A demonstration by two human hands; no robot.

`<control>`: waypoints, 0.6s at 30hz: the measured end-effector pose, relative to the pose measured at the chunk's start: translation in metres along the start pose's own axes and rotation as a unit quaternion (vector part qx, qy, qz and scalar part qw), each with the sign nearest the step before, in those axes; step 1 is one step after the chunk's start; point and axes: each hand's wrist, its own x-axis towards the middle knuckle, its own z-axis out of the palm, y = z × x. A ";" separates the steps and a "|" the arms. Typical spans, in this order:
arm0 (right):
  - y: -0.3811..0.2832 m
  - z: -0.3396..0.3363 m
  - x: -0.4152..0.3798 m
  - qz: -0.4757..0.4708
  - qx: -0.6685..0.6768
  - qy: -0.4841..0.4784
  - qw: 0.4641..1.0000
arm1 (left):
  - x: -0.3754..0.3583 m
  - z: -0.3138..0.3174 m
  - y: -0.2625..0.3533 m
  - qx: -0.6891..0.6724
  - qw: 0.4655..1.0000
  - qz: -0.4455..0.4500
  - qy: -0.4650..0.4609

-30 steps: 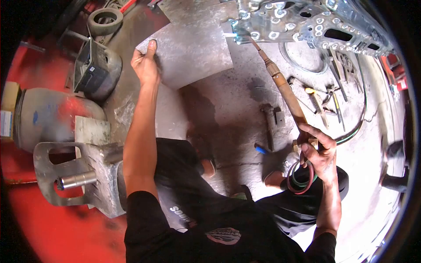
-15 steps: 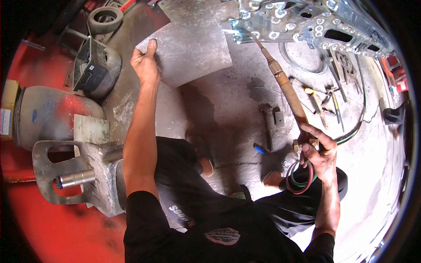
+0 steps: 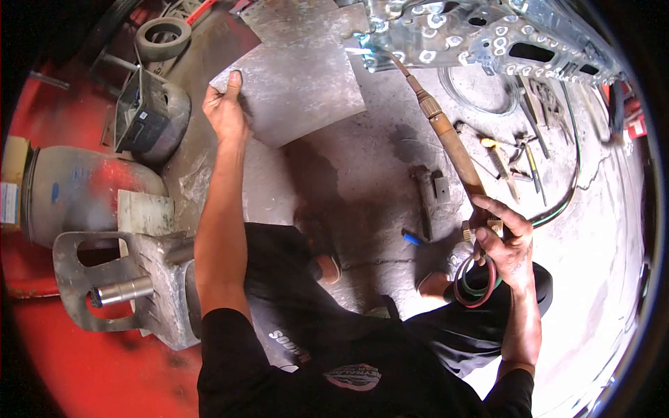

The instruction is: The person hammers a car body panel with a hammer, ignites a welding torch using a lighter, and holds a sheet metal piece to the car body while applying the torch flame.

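My left hand (image 3: 226,115) grips the left edge of a flat grey metal sheet (image 3: 306,87), thumb on top and fingers hidden underneath. My right hand (image 3: 506,240) is wrapped round the rear of a gas welding torch (image 3: 449,143), by its brass valve knobs. Red and green hoses (image 3: 477,292) loop below that hand. The torch reaches up and left to its thin bent tip, where a bright flame (image 3: 359,51) burns at the left end of a perforated metal car panel (image 3: 432,42). The sheet's upper right part lies close to the flame.
On the floor at right lie a wire coil (image 3: 481,94), a yellow-handled brush (image 3: 498,160) and other hand tools. A hammer-like tool (image 3: 426,202) and a blue cap (image 3: 411,239) lie nearer my feet. To the left stand a plastic chair (image 3: 143,279), a drum (image 3: 83,191) and a black box (image 3: 143,115).
The view has shifted slightly, with the panel sitting a little higher in it. Both hands keep their holds, and the flame stays at the panel's left end.
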 end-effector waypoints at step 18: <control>0.003 -0.002 0.000 0.022 -0.023 0.006 0.999 | 0.000 0.003 0.004 0.005 1.000 0.016 0.007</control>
